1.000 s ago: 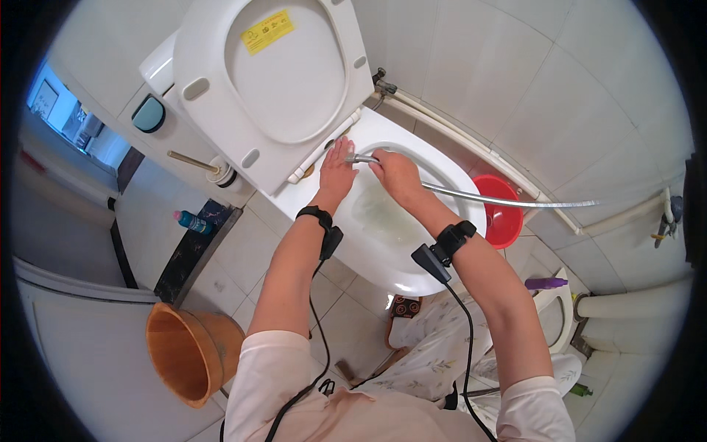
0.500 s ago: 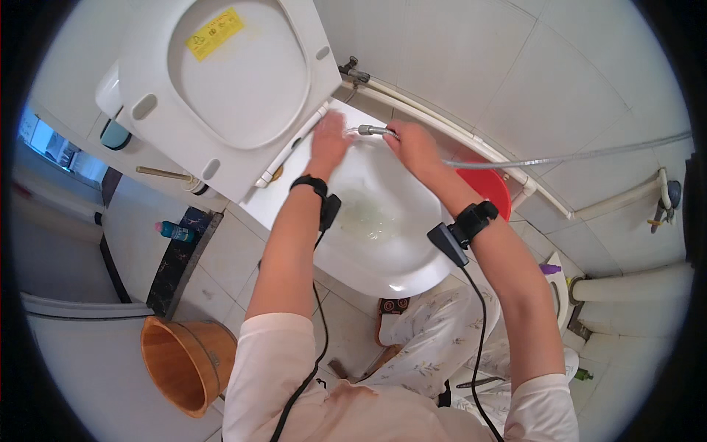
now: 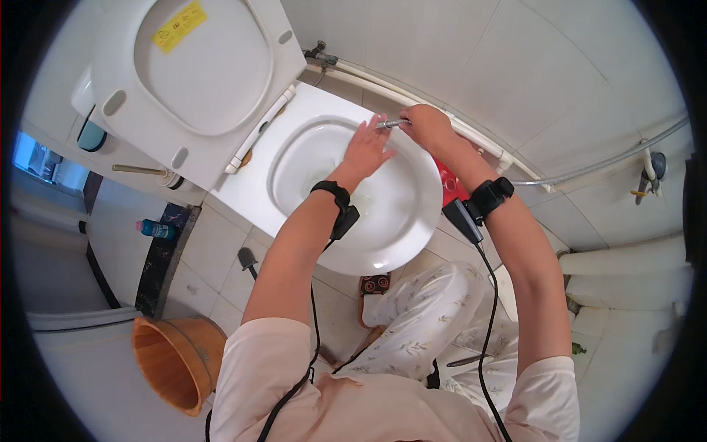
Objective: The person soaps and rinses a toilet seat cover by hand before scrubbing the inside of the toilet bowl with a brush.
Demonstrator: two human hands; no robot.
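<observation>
Seen from the head view, a white toilet (image 3: pixel 427 206) fills the middle of the tiled room, its seat and lid (image 3: pixel 125 74) raised, with a yellow label (image 3: pixel 180 26) on the underside of the lid. To its left I see a toilet brush (image 3: pixel 140 169) by the wall, a turquoise bottle (image 3: pixel 156 229) lying on the dark sill (image 3: pixel 158 272), and a wooden bucket (image 3: pixel 210 339) nearer the person. On the right, a red tub (image 3: pixel 448 184) sits just beyond the bowl, partly hidden by the right forearm; a white pipe (image 3: pixel 412 96) runs along the wall above it. The left forearm blocks part of the bowl's near rim.

The left hand (image 3: pixel 361 151) is over the bowl, fingers loosely spread, gripping nothing; its fingertips are right by the metal end of a hose (image 3: pixel 611 166), though I can't tell whether they touch. The right hand (image 3: pixel 429 127) is curled around the hose just behind that end, above the bowl's far right rim. The rest of the hose trails off past the wall tap (image 3: pixel 652 177).
</observation>
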